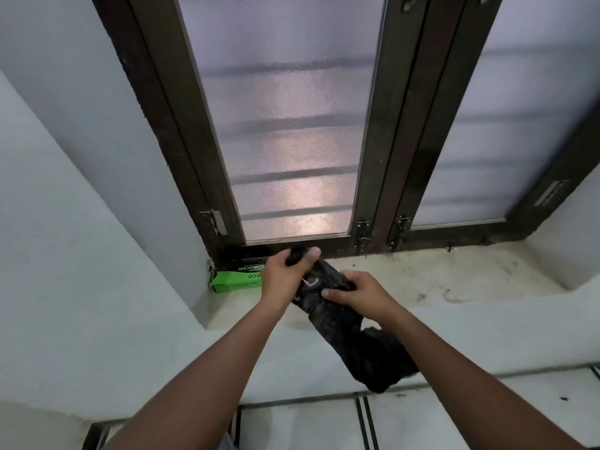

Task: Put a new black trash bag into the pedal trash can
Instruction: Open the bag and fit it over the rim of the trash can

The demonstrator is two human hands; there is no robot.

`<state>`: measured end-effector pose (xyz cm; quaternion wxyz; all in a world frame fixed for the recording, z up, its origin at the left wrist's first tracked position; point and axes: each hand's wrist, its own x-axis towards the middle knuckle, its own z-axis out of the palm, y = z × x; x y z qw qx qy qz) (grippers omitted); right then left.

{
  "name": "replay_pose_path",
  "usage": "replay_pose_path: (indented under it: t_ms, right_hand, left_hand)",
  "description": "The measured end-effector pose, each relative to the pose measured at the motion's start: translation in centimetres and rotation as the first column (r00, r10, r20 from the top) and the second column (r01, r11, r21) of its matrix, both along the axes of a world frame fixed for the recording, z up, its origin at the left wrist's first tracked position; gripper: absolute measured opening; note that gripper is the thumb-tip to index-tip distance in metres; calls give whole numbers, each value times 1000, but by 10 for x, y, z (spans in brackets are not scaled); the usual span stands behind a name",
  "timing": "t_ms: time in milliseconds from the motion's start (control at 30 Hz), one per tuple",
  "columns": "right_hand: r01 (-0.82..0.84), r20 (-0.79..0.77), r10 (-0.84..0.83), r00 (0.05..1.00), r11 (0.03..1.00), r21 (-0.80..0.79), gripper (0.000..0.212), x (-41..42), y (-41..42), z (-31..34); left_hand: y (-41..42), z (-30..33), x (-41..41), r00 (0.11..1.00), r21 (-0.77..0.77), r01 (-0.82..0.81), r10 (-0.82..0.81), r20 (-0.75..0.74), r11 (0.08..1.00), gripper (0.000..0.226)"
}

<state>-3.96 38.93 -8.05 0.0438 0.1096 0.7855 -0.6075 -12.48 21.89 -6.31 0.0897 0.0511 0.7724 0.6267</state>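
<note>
A black trash bag [344, 332] stretches from a roll at the window sill down over the sill's front edge, its loose end hanging crumpled. My left hand [282, 277] grips the black roll end at the top, thumb and fingers curled round it. My right hand [360, 292] pinches the bag a little lower, just right of the left hand. A green box of garbage bags [233, 279] lies on the sill directly left of my left hand. The pedal trash can is not in view.
The stained white window sill [438, 277] runs to the right. Above it stands a dark-framed window [380, 157] with frosted panes and latches. White walls [81, 222] close in on the left. Tiled floor [422, 417] shows below.
</note>
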Motion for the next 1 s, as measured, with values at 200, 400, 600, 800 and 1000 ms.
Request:
replay_pose_path:
  t_ms: [200, 400, 600, 800, 1000]
  right_hand:
    - [156, -5, -160, 987, 972, -175, 26, 37, -39, 21]
    - [9, 241, 1, 970, 999, -38, 16, 113, -100, 4]
    - [555, -7, -564, 826, 810, 190, 15, 146, -184, 1]
    - [487, 339, -387, 858, 824, -291, 69, 208, -246, 20]
    - [508, -55, -505, 861, 858, 78, 33, 262, -287, 22]
  left_hand:
    - [-36, 2, 30, 828, 164, 327, -366, 425, 931, 42]
    - [-87, 19, 69, 920, 268, 38, -138, 366, 963, 27]
    - [-171, 20, 144, 507, 165, 585, -517, 689, 794, 46]
    - [-217, 14, 186, 702, 162, 329, -356, 617, 930, 23]
    - [-269, 20, 247, 530, 229, 364, -403, 746, 903, 23]
